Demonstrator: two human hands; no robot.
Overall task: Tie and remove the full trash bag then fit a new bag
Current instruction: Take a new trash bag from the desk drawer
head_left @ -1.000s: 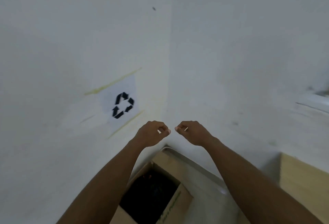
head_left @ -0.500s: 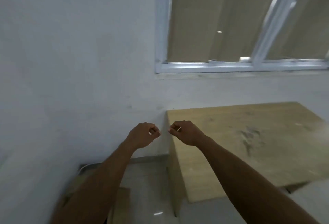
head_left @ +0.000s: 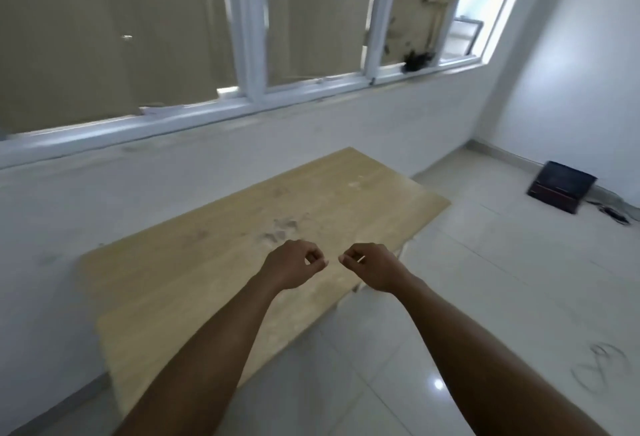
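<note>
My left hand [head_left: 294, 267] and my right hand [head_left: 372, 267] are held out side by side over the near end of a low wooden table [head_left: 194, 273]. Both have the fingers curled into a loose fist, with the fingertips a small gap apart. Neither hand holds anything that I can see. No trash bag and no bin are in view.
A white wall with a long window [head_left: 242, 96] runs behind the table. White tiled floor [head_left: 485, 280] spreads to the right. A dark open laptop [head_left: 561, 190] with a cable lies by the far right wall. A loose wire loop [head_left: 599, 366] lies on the floor.
The view has swung right, away from the corner with the cardboard box and recycling sign, past the table's end, to the whole table and the room. My hands kept their curled pose.
</note>
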